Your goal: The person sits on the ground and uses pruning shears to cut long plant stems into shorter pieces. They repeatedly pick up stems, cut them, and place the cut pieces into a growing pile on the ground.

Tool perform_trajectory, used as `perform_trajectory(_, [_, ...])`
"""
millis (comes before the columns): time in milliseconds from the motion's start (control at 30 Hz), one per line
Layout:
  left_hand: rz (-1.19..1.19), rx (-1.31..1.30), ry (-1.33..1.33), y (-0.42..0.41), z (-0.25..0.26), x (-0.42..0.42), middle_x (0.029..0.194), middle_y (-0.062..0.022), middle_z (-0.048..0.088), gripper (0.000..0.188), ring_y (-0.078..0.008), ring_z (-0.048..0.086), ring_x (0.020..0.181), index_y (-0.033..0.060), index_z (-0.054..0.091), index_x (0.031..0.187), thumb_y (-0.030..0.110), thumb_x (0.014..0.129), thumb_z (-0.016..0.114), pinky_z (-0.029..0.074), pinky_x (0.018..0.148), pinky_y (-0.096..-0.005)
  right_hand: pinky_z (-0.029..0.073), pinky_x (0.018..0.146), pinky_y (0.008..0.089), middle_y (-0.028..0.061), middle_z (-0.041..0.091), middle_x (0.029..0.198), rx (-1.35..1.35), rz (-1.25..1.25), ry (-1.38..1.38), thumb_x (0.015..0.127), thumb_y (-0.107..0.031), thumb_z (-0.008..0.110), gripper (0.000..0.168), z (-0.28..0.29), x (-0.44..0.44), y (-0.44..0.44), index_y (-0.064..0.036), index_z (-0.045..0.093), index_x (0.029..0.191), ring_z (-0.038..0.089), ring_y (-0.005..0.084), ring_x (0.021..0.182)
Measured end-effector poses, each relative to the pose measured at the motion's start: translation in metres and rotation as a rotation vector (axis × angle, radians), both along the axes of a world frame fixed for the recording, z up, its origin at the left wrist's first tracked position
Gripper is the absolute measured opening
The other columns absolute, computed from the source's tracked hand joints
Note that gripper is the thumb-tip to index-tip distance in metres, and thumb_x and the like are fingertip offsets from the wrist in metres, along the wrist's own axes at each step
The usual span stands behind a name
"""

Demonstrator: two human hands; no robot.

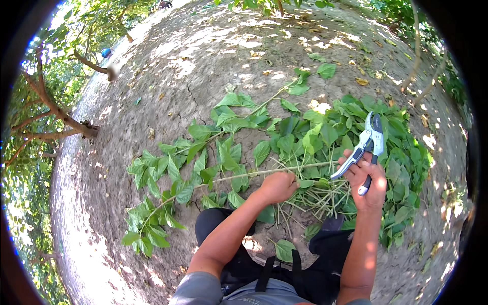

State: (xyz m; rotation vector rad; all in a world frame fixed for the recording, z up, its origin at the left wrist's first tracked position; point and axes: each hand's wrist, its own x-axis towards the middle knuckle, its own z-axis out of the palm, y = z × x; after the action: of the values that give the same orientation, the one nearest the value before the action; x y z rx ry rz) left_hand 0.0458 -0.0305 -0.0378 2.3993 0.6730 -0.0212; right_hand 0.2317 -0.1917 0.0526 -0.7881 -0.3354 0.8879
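Observation:
My left hand (280, 187) is closed around a long leafy branch (244, 175), whose leaves spread to the left. In my right hand (364, 177) lie pruning shears (371, 143) with pale metal and dark grips, blades pointing away from me and parted. The branch's bare right end reaches the fingers of that hand; whether they touch it, I cannot tell. A second leafy branch (263, 106) lies on the soil beyond. Under and around my right hand is a heap of green leaves (404, 171). Several cut stems (324, 200) lie crisscrossed between my hands.
Cracked dry soil (167, 110) surrounds the heap, with fallen yellow leaves. A tree trunk (85, 129) stands at the left, and thin trunks (417, 57) rise at the upper right. One loose leaf (284, 250) lies between my legs. Something blue (106, 52) is far off at the upper left.

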Motion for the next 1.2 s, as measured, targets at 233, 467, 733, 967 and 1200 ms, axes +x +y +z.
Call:
perform_trajectory(233, [-0.102,-0.106,-0.104,-0.009,0.003,0.004,0.083,-0.0194,0.064,0.034,-0.0396,0.062,0.081,0.0017,0.064,0.085,0.036,0.086,0.062,0.048,0.071,-0.0480,0.053,0.086,0.0469,0.0200,0.063,0.104,-0.021,-0.052,0.036,0.078,-0.009,0.057,0.034,0.005,0.004,0.002,0.005,0.052,0.109,0.065,0.0338,0.092])
perform_trajectory(467, [0.034,-0.254,-0.279,-0.016,0.044,0.009,0.073,-0.0144,0.063,0.024,-0.0273,0.061,0.066,-0.0001,0.066,0.089,0.024,0.087,0.066,0.047,0.061,-0.0365,0.054,0.083,0.0466,0.0219,0.063,0.103,-0.073,-0.175,0.077,0.081,-0.009,0.057,0.029,-0.003,0.019,-0.012,0.005,0.053,0.106,0.065,0.0347,0.092])
perform_trajectory(733, [-0.180,-0.254,-0.730,-0.061,0.153,0.015,0.062,-0.0011,0.055,0.015,-0.0103,0.050,0.056,0.0042,0.062,0.077,0.014,0.084,0.070,0.039,0.050,-0.0263,0.056,0.074,0.0425,0.0177,0.064,0.094,-0.107,-0.240,0.065,0.080,-0.009,0.060,0.025,0.004,0.023,-0.012,0.005,0.054,0.100,0.067,0.0309,0.083])
perform_trajectory(967, [-0.724,-0.108,-0.925,-0.142,0.197,0.046,0.067,-0.0047,0.056,0.011,-0.0232,0.060,0.060,0.0117,0.062,0.072,0.019,0.070,0.070,0.042,0.047,-0.0344,0.056,0.082,0.0476,0.0229,0.063,0.101,-0.099,-0.197,0.114,0.081,-0.006,0.056,0.030,-0.015,0.028,-0.014,0.008,0.050,0.107,0.066,0.0369,0.092])
perform_trajectory(1200, [-1.070,-0.385,-0.950,-0.178,0.193,0.033,0.067,-0.0052,0.055,0.012,-0.0239,0.059,0.060,0.0109,0.059,0.071,0.019,0.071,0.068,0.042,0.047,-0.0353,0.052,0.085,0.0493,0.0248,0.059,0.109,-0.071,-0.143,0.067,0.084,-0.010,0.054,0.036,-0.010,0.018,-0.012,0.006,0.048,0.116,0.061,0.0408,0.099])
